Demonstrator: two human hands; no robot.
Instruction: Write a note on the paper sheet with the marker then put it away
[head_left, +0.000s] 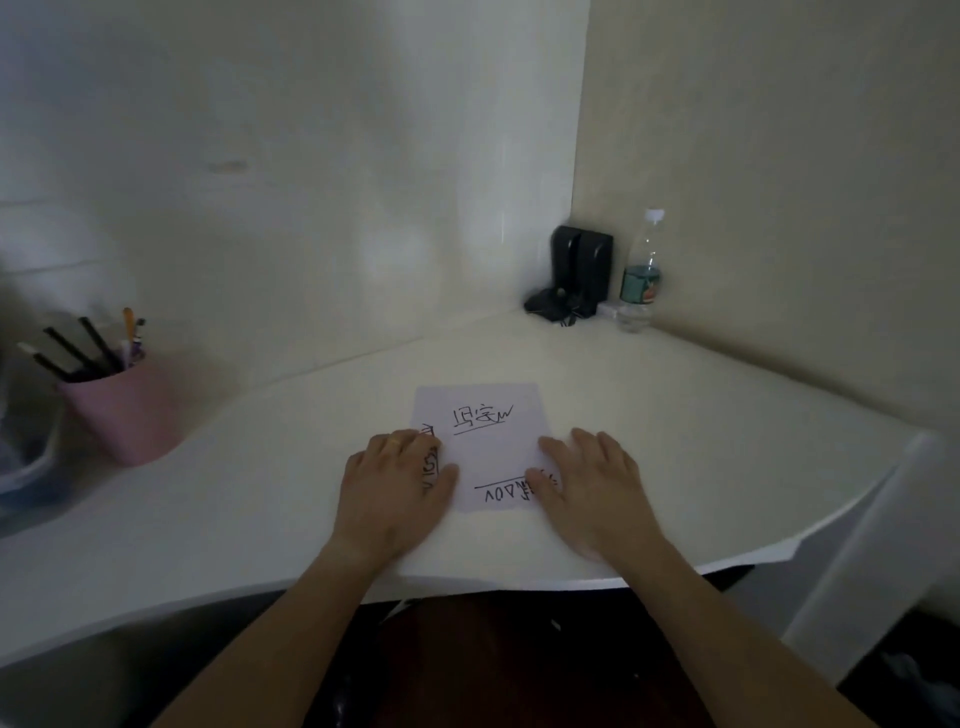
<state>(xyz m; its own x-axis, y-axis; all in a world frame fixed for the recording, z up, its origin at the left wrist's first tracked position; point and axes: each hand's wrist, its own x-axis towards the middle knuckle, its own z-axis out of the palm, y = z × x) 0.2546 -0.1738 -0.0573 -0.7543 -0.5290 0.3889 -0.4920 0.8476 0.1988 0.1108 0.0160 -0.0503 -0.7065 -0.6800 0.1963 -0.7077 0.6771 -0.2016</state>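
Observation:
A white paper sheet (488, 441) lies flat on the white corner desk (675, 415), with black handwriting in three spots at different angles. My left hand (395, 488) rests palm down on the sheet's left edge, fingers spread, covering part of the writing there. On the sheet's lower right edge my right hand (592, 483) lies flat too, over the end of an underlined line. Neither hand holds anything. Black markers and pens (78, 348) stand in a pink cup (122, 410) at the far left of the desk.
Black speakers with tangled cable (576, 275) and a plastic water bottle (641, 275) stand in the back corner. A blurred clear container (26, 447) sits left of the pink cup. Walls close the desk at the back and right; the desk's front edge curves just below my wrists.

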